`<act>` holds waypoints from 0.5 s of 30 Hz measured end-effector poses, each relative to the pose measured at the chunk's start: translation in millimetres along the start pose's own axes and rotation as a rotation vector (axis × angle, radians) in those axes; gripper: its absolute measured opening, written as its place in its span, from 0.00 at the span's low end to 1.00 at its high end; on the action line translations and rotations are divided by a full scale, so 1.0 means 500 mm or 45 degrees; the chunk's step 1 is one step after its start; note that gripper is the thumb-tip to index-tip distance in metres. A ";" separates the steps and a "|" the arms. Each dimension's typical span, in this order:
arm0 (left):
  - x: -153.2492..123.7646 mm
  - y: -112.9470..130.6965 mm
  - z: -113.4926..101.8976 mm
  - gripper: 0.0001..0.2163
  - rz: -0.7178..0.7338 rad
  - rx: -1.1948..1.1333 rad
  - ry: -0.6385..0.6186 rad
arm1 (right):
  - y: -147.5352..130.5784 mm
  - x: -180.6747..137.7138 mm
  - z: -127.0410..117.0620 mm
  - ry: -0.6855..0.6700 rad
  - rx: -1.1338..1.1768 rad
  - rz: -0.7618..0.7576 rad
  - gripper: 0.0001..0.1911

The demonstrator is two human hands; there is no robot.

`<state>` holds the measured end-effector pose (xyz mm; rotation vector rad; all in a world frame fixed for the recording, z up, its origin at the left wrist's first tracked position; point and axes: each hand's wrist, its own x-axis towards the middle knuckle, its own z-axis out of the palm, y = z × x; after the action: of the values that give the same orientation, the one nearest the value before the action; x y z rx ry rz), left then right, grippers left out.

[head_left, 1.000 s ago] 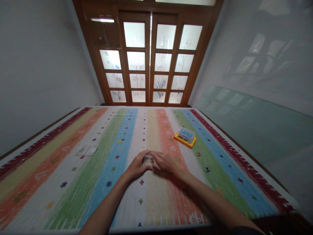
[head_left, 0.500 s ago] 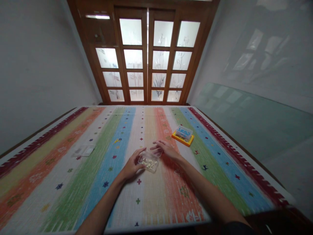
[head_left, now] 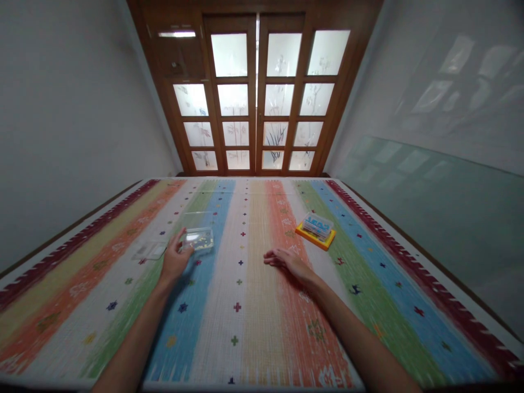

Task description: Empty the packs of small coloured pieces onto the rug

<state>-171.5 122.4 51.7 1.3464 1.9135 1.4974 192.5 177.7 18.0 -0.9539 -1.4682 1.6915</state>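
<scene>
The left hand (head_left: 175,259) grips a clear box (head_left: 198,239) left of centre; a clear lid (head_left: 148,250) lies beside it. The right hand (head_left: 286,260) rests flat, holding nothing, below the orange-based case (head_left: 316,230). Half a second earlier, both hands held the box at centre.

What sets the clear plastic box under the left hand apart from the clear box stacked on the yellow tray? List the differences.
The clear plastic box lies on the blue stripe and holds small pale bits; the clear box with blue print lies right of the orange stripe. The first is touched by the left hand; the second stands untouched, apart from the right hand. The first rests straight on the striped cloth; the second sits on a yellow tray. Both are small and transparent.
</scene>
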 end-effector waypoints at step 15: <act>0.082 -0.075 -0.016 0.25 0.739 0.576 0.070 | 0.011 -0.009 -0.002 -0.013 -0.190 -0.037 0.24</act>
<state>-214.3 153.1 31.9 2.2332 2.0862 1.3782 195.6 173.8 13.0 -0.9986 -1.6261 1.5857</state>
